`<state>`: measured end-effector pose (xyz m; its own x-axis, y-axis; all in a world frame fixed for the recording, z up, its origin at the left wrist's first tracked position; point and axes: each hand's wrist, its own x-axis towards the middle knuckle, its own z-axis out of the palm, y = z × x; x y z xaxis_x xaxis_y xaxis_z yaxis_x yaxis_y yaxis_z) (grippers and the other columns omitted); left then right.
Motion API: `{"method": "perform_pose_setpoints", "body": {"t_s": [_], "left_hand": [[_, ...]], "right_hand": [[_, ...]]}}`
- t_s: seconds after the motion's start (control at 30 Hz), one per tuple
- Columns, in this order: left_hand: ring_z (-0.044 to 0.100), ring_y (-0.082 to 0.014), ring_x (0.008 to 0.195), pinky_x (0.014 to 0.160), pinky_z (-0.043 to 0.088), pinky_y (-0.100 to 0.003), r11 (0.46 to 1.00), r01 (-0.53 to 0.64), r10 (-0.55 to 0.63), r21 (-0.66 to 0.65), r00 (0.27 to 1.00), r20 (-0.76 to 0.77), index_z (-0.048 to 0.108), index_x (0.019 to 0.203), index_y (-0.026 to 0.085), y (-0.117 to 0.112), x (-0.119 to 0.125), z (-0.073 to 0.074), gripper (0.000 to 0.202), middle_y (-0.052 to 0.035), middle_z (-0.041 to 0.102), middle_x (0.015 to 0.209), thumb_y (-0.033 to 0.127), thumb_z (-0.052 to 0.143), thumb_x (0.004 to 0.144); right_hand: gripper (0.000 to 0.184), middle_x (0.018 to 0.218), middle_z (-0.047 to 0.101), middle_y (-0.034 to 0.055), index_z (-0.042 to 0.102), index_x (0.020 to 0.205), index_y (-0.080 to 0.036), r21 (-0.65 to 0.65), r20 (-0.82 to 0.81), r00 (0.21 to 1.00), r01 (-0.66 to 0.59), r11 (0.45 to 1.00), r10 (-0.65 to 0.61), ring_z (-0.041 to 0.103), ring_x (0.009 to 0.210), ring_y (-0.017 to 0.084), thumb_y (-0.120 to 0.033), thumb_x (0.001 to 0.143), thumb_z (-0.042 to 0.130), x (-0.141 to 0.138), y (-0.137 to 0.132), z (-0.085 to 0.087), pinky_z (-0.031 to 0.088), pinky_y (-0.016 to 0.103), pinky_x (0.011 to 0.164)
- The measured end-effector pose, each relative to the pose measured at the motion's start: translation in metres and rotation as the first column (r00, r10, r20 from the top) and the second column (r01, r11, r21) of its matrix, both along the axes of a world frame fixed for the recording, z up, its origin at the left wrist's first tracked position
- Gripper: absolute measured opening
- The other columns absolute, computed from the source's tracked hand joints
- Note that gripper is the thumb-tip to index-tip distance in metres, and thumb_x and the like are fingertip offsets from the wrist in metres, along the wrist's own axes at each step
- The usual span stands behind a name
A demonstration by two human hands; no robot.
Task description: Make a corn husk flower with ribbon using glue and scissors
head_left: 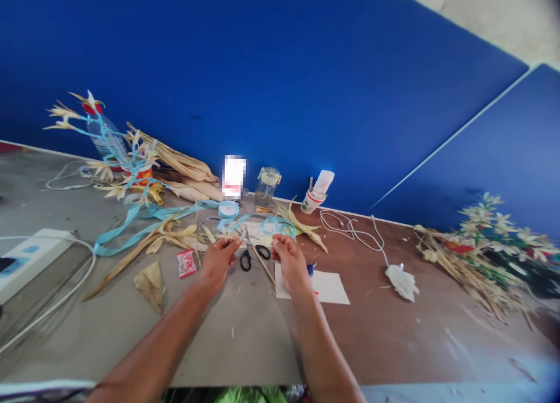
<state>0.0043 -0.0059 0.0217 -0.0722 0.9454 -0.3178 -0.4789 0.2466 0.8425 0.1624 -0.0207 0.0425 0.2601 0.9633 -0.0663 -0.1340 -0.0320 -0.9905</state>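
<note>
My left hand (pixel 219 263) hovers over the middle of the table with thumb and fingers pinched together; what they hold, if anything, is too small to name. My right hand (pixel 286 256) faces it a short way off, its fingers also closed, and their contents cannot be made out. Between the two lie scissors (pixel 245 262) with black handles and a thin stick (pixel 263 263). Light blue ribbon (pixel 126 223) and a ribbon roll (pixel 228 209) lie beyond the hands. Dried husk strips (pixel 175 234) are left of my left hand. Under my right forearm is white paper (pixel 335 287).
Left stand a power strip (pixel 35 257) and a blue-stemmed husk flower branch (pixel 107 137). A jar (pixel 268 184) and a paper cup (pixel 311 201) stand near the blue partition (pixel 262 70). Rightward are a white cable (pixel 363 234), crumpled tissue (pixel 402 283) and more husk flowers (pixel 490 234).
</note>
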Motion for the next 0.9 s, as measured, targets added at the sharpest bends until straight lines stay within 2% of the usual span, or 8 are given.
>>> {"method": "perform_pose_setpoints", "body": {"t_s": [0.07, 0.17, 0.27, 0.37, 0.47, 0.73, 0.83, 0.9], "left_hand": [[0.027, -0.0015, 0.04, 0.04, 0.026, -0.017, 1.0, -0.029, 0.028, 0.01, 0.998, 0.048, 0.055, 0.064, 0.015, 0.001, -0.002, 0.001, 0.041, 0.0117, 0.036, 0.049, 0.036, 0.084, 0.047], [0.026, -0.0011, 0.041, 0.041, 0.026, -0.017, 0.997, -0.07, 0.066, 0.035, 0.992, 0.11, 0.056, 0.066, 0.015, 0.002, -0.004, 0.0, 0.038, 0.0115, 0.038, 0.05, 0.034, 0.084, 0.048], [0.025, -0.0011, 0.041, 0.04, 0.025, -0.017, 0.994, -0.1, 0.094, 0.038, 0.986, 0.136, 0.057, 0.065, 0.015, 0.002, -0.005, -0.001, 0.037, 0.011, 0.039, 0.05, 0.033, 0.084, 0.048], [0.027, -0.0013, 0.041, 0.041, 0.025, -0.018, 0.995, -0.094, 0.088, 0.036, 0.986, 0.143, 0.058, 0.066, 0.015, 0.001, -0.003, -0.001, 0.037, 0.0105, 0.042, 0.051, 0.032, 0.084, 0.047], [0.028, -0.001, 0.041, 0.041, 0.025, -0.019, 0.995, -0.09, 0.084, 0.037, 0.985, 0.149, 0.059, 0.066, 0.014, 0.0, -0.002, 0.0, 0.037, 0.0099, 0.045, 0.053, 0.032, 0.084, 0.045], [0.029, -0.002, 0.042, 0.043, 0.025, -0.02, 0.995, -0.087, 0.081, 0.044, 0.988, 0.13, 0.058, 0.065, 0.015, -0.001, -0.002, -0.002, 0.034, 0.0086, 0.047, 0.054, 0.031, 0.083, 0.047], [0.028, -0.0025, 0.043, 0.042, 0.025, -0.02, 0.996, -0.078, 0.07, 0.05, 0.988, 0.135, 0.057, 0.063, 0.016, 0.0, -0.002, -0.003, 0.033, 0.009, 0.045, 0.053, 0.031, 0.083, 0.047], [0.027, -0.0027, 0.043, 0.042, 0.025, -0.02, 0.996, -0.076, 0.069, 0.051, 0.989, 0.134, 0.057, 0.062, 0.016, 0.0, -0.001, -0.003, 0.033, 0.0097, 0.041, 0.05, 0.031, 0.082, 0.047]], "right_hand": [[0.028, 0.074, 0.061, -0.0004, 0.062, 0.09, -0.018, 0.032, 0.208, 0.975, -0.079, 0.996, 0.071, 0.055, 0.065, 0.013, -0.037, 0.07, 0.064, 0.008, -0.01, 0.009, 0.044, 0.026, 0.063], [0.03, 0.086, 0.065, 0.005, 0.064, 0.097, -0.017, 0.002, 0.584, 0.803, -0.148, 0.989, 0.119, 0.06, 0.076, 0.018, -0.037, 0.074, 0.061, 0.033, -0.033, 0.014, 0.047, 0.03, 0.072], [0.037, 0.091, 0.064, 0.0083, 0.064, 0.105, -0.016, -0.084, 0.835, 0.543, -0.035, 0.996, 0.09, 0.061, 0.077, 0.02, -0.037, 0.076, 0.057, 0.065, -0.06, 0.003, 0.048, 0.033, 0.075], [0.045, 0.107, 0.061, 0.0138, 0.06, 0.116, -0.015, -0.163, 0.943, 0.311, 0.134, 0.978, 0.115, 0.062, 0.094, 0.027, -0.038, 0.078, 0.056, 0.089, -0.083, -0.015, 0.049, 0.036, 0.08], [0.052, 0.115, 0.059, 0.0173, 0.055, 0.124, -0.013, -0.258, 0.959, 0.171, 0.21, 0.943, 0.225, 0.06, 0.106, 0.031, -0.039, 0.079, 0.056, 0.095, -0.097, -0.025, 0.047, 0.037, 0.085], [0.043, 0.11, 0.067, 0.0147, 0.056, 0.119, -0.015, -0.448, 0.891, 0.172, 0.165, 0.879, 0.421, 0.064, 0.101, 0.029, -0.029, 0.078, 0.057, 0.076, -0.098, -0.02, 0.047, 0.035, 0.08], [0.042, 0.107, 0.069, 0.0155, 0.056, 0.118, -0.014, -0.424, 0.889, 0.255, 0.141, 0.895, 0.381, 0.065, 0.098, 0.03, -0.026, 0.078, 0.053, 0.079, -0.095, -0.026, 0.047, 0.037, 0.08], [0.041, 0.103, 0.07, 0.0144, 0.058, 0.114, -0.014, -0.352, 0.884, 0.366, 0.112, 0.929, 0.291, 0.066, 0.095, 0.029, -0.026, 0.076, 0.051, 0.084, -0.094, -0.027, 0.048, 0.038, 0.081]]}}
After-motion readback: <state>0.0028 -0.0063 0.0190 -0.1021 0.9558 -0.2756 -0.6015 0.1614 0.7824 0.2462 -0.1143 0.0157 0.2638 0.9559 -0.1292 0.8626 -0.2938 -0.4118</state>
